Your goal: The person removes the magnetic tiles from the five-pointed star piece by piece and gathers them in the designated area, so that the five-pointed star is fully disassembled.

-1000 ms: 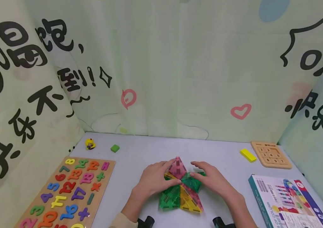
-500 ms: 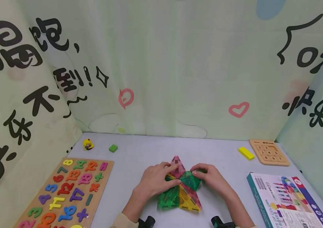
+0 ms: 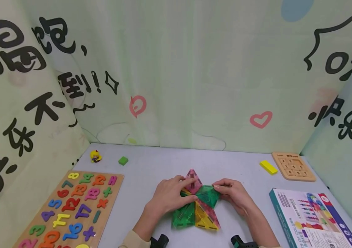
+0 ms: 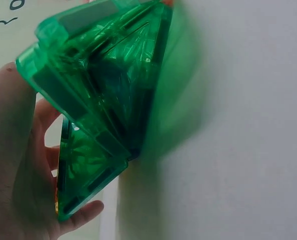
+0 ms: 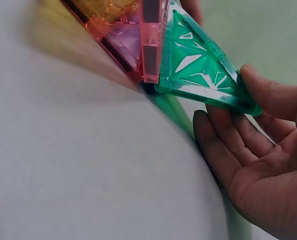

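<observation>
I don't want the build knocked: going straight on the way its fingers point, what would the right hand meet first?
The green tile, whose corner the right hand pinches. Beyond it, the far pink tile seems next, though depth is unclear.

On my feed I see glossy, see-through plastic tiles (image 3: 209, 195) at six o'clock, a number board (image 3: 105, 214) of smooth-looking wood at eight, a smooth cardboard box (image 3: 318, 220) at four, matt cloth-like curtain (image 3: 194, 79) at twelve.
</observation>
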Tool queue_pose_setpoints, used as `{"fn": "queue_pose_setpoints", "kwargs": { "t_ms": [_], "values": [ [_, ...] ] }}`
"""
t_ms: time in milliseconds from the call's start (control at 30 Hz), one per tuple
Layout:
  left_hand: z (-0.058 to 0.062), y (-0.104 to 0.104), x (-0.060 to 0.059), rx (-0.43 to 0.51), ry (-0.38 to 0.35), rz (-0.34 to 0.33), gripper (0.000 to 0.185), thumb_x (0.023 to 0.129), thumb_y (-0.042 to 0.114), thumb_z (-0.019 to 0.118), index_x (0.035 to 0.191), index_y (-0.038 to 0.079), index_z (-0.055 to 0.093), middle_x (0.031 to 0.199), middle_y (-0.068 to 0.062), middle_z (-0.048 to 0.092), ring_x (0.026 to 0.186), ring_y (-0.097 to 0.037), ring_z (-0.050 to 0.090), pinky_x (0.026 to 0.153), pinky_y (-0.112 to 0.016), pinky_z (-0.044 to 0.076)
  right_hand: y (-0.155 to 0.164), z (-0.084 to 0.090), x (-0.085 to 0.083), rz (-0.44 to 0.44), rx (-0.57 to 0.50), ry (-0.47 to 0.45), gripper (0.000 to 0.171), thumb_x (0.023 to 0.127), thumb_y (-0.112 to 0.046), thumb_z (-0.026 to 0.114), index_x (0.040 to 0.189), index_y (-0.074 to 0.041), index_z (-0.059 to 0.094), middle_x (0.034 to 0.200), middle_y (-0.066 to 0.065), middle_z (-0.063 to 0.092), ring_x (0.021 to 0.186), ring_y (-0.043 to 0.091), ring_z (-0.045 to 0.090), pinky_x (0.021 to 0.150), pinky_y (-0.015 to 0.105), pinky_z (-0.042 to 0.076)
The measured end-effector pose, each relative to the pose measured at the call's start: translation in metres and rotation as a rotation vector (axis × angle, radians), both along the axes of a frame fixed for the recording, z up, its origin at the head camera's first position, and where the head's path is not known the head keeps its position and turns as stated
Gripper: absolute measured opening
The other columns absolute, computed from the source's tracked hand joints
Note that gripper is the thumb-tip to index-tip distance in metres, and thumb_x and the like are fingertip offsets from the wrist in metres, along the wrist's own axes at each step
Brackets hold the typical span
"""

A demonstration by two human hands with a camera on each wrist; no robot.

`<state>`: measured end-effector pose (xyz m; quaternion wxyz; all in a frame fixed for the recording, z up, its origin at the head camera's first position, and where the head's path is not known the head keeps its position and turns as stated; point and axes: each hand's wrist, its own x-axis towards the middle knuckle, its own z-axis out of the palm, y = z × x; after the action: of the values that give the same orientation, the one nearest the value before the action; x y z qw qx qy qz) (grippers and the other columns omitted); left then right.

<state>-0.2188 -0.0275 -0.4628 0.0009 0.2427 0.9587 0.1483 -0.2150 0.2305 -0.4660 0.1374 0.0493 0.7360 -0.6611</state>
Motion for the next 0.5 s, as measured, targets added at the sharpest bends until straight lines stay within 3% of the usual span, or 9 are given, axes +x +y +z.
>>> {"fn": "queue_pose_setpoints", "kwargs": {
  "t_ms": [233, 500],
  "values": [
    [-0.0017, -0.0013, -0.0006, 0.015, -0.002, 0.005, 0.066, 0.087, 0.078, 0.045, 0.147, 0.051, 0.038, 0.136, 0.0, 0.059, 0.105, -0.021, 0.064, 0.085, -0.042, 0.051, 0.0024, -0.0037, 0.001, -0.024, -0.163, -0.055, 0.023, 0.094, -0.016, 0.069, 0.111, -0.002, 0.07, 0.102, 0.001, 0.067, 0.091, 0.009, 0.065, 0.082, 0.024, 0.057],
    [-0.0002, -0.0012, -0.0007, 0.032, -0.018, 0.017, 0.065, 0.087, 0.077, 0.047, 0.146, 0.05, 0.04, 0.137, -0.002, 0.058, 0.105, -0.023, 0.064, 0.083, -0.042, 0.052, 0.0032, -0.0052, 0.0018, -0.034, -0.217, -0.047, 0.022, 0.093, -0.013, 0.068, 0.111, 0.0, 0.069, 0.101, 0.001, 0.069, 0.094, 0.011, 0.066, 0.083, 0.026, 0.057]
  ]
}}
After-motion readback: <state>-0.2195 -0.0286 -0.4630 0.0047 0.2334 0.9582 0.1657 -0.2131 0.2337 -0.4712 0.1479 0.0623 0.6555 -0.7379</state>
